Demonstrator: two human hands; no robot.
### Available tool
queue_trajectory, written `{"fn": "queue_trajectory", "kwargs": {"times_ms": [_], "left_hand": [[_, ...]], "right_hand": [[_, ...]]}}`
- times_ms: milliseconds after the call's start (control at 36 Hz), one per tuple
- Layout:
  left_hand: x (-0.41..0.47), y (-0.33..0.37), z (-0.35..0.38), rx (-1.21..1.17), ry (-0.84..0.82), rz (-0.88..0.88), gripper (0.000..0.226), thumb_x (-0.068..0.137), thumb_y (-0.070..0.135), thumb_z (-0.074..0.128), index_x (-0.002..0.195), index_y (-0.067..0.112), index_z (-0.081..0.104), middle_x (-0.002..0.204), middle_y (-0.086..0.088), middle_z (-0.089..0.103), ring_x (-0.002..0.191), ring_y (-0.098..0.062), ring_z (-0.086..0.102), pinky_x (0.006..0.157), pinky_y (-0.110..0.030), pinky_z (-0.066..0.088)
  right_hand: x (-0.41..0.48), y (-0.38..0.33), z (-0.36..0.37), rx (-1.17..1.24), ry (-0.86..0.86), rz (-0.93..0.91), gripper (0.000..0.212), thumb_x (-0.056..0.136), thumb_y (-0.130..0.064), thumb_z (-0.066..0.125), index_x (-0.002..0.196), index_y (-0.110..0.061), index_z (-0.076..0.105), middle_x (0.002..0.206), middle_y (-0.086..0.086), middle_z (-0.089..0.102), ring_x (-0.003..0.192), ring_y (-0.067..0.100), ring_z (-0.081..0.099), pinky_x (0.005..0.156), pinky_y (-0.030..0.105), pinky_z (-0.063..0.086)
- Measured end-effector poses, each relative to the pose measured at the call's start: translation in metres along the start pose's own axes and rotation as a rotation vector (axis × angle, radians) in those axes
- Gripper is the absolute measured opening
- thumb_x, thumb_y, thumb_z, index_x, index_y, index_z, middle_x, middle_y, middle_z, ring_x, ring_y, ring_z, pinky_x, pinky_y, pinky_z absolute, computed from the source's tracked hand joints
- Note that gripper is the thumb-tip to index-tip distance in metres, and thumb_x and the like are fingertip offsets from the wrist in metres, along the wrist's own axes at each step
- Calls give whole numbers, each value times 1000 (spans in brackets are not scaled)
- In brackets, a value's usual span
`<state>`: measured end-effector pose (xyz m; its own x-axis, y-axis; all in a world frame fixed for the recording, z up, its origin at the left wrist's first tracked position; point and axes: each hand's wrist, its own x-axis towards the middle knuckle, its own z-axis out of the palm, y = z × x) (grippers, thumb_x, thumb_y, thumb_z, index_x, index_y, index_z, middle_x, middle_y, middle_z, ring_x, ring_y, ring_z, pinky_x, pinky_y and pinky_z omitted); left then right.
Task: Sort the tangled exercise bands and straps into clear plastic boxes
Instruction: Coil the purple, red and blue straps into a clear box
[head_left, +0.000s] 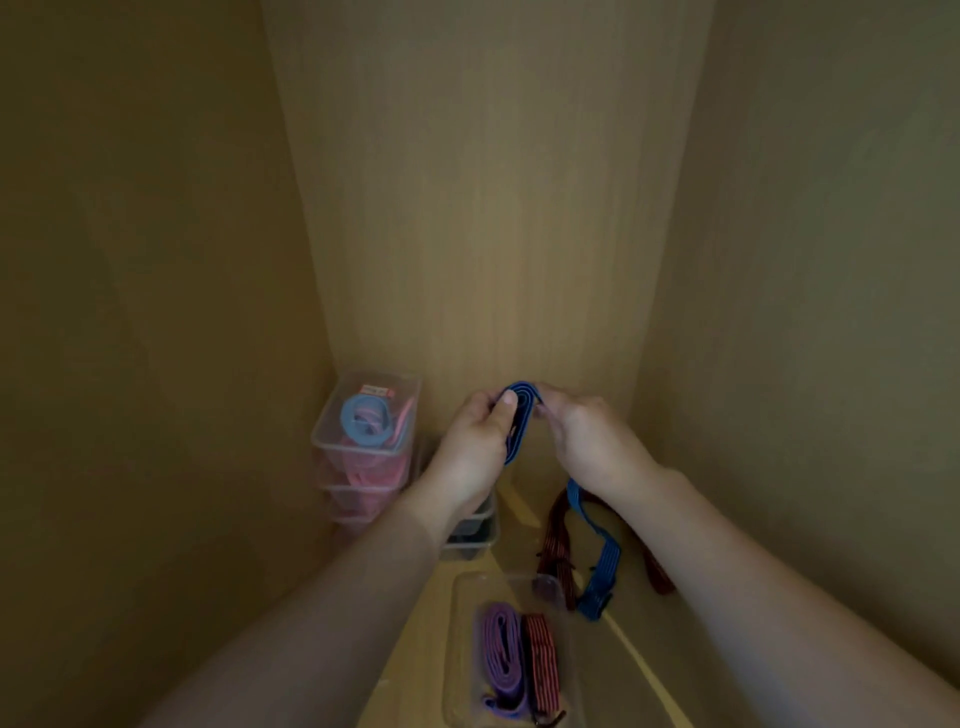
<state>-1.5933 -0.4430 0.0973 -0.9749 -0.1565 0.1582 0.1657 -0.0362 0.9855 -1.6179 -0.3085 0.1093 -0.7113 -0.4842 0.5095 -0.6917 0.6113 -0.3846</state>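
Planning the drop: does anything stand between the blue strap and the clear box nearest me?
Nothing visible blocks it. The clear box, seemingly lidless, holds a purple strap and a red-black strap. Though the tail of the blue strap lies against a loose red strap beside the box.

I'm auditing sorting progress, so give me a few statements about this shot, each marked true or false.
Both the left hand and right hand hold the blue strap. True.
The near clear box is empty. False: it holds a purple strap and a red striped strap.
A light blue band lies in the top stacked box. True.
The blue strap is fully coiled. False: its tail trails down to the cabinet floor.
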Motion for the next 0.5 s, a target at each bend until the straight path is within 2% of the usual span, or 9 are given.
{"fn": "queue_trajectory", "kwargs": {"times_ms": [83,139,167,250,333,389,444,500], "left_hand": [[5,2,7,-131,29,-36,24,104,21,39,117,5,53,111,-13,62,109,-24,58,100,-42,44],[11,2,9,-224,36,-61,23,104,18,37,117,3,49,111,-16,59,110,-28,56,103,-45,41],[14,2,9,-260,37,-65,19,104,17,36,111,5,50,108,-16,58,107,-29,55,103,-47,40],[19,6,8,-342,35,-75,16,104,14,36,98,9,49,93,-12,55,94,-25,52,94,-45,41],[21,4,9,-375,27,-70,16,104,16,36,105,4,48,90,-12,53,89,-24,50,87,-40,39],[23,3,11,-394,37,-69,18,104,16,37,110,2,47,91,-12,53,89,-24,51,87,-39,41],[24,3,13,-422,25,-66,18,104,16,37,110,2,46,90,-11,53,86,-21,53,86,-36,43],[26,3,14,-461,-13,-75,21,105,17,37,116,1,45,96,-13,54,91,-22,55,87,-36,46]], "right_hand": [[1,-1,6,34,16,35,42,97,-1,46,137,-15,47,109,10,65,100,22,62,80,22,46],[0,-1,9,85,-3,30,47,97,-2,46,143,-16,42,119,9,62,108,20,59,85,13,40],[-2,-1,10,100,-23,17,48,97,-2,46,144,-16,40,124,8,60,113,19,58,90,15,40],[-5,5,15,85,-74,-17,53,96,1,44,146,-16,37,132,9,56,120,21,55,102,32,44],[-6,9,15,77,-103,-20,57,93,3,45,147,-16,35,134,7,54,118,21,54,100,36,45],[-6,11,14,60,-127,-31,62,92,-3,50,149,-18,30,140,4,48,122,19,52,102,36,45],[-6,13,13,28,-135,-44,66,92,-16,57,150,-18,25,144,1,45,126,16,48,105,30,41],[-4,15,11,-7,-110,-37,65,93,-24,59,149,-17,28,142,1,47,125,16,49,103,27,41]]}}
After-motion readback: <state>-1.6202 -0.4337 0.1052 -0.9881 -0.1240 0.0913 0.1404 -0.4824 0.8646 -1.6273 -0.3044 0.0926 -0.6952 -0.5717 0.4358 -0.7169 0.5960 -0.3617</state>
